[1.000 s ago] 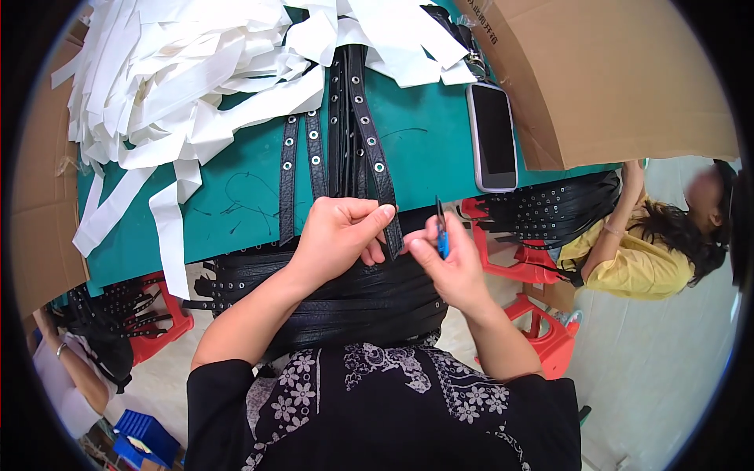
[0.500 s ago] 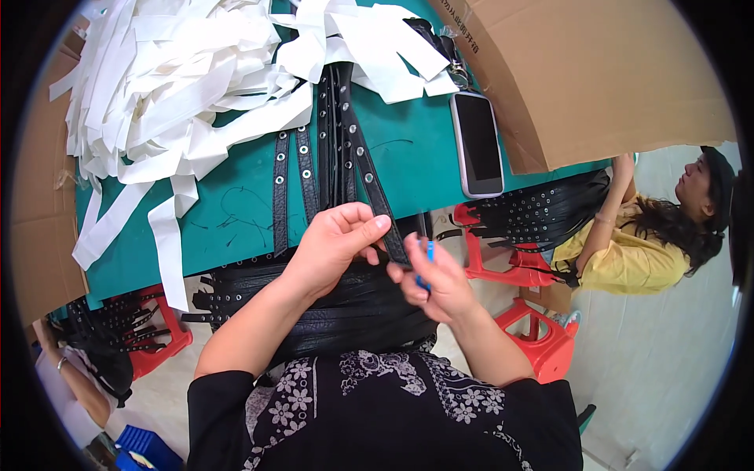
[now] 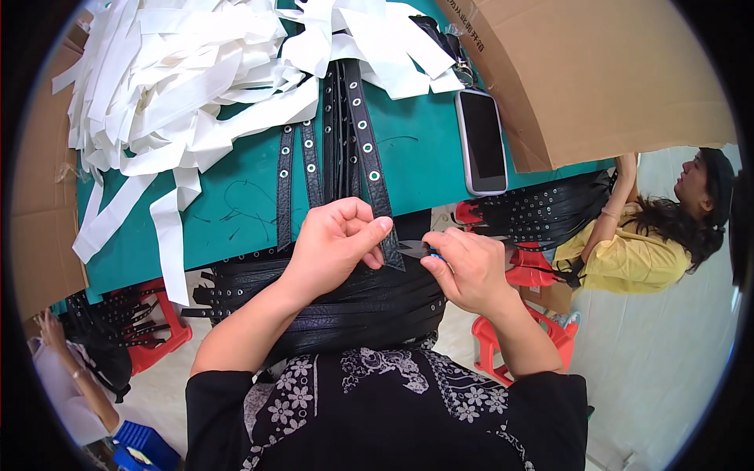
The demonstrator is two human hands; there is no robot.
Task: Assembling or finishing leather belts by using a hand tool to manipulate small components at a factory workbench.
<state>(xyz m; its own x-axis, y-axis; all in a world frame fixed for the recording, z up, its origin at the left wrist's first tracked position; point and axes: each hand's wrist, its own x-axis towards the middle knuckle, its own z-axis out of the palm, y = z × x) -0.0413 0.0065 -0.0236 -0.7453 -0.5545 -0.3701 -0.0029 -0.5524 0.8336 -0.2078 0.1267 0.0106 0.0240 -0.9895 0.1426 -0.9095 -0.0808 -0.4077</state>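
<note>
My left hand (image 3: 334,245) pinches a black belt (image 3: 368,147) with metal eyelets close to its pointed end, which hangs just past the table's front edge. In my right hand (image 3: 470,271) is a pair of thread snips (image 3: 414,249) with a bit of blue at the grip. Their blades point left at the belt's tip; whether they touch it I cannot tell. Most of the snips is hidden in my fingers. Beyond my left hand, several more eyelet belts (image 3: 333,141) lie on the green table (image 3: 236,192). A thick bundle of black belts (image 3: 338,310) rests across my lap.
White fabric strips (image 3: 169,86) are heaped at the far left. A phone (image 3: 481,141) lies right of the belts, beside a cardboard box (image 3: 613,78). Red stools (image 3: 487,345) stand below. A person in yellow (image 3: 636,255) sits at right; another person's arm (image 3: 86,377) shows at left.
My right hand has drawn back to the right and turned, so the snips' blades now show at the belt's tip. My left hand keeps its pinch on the belt.
</note>
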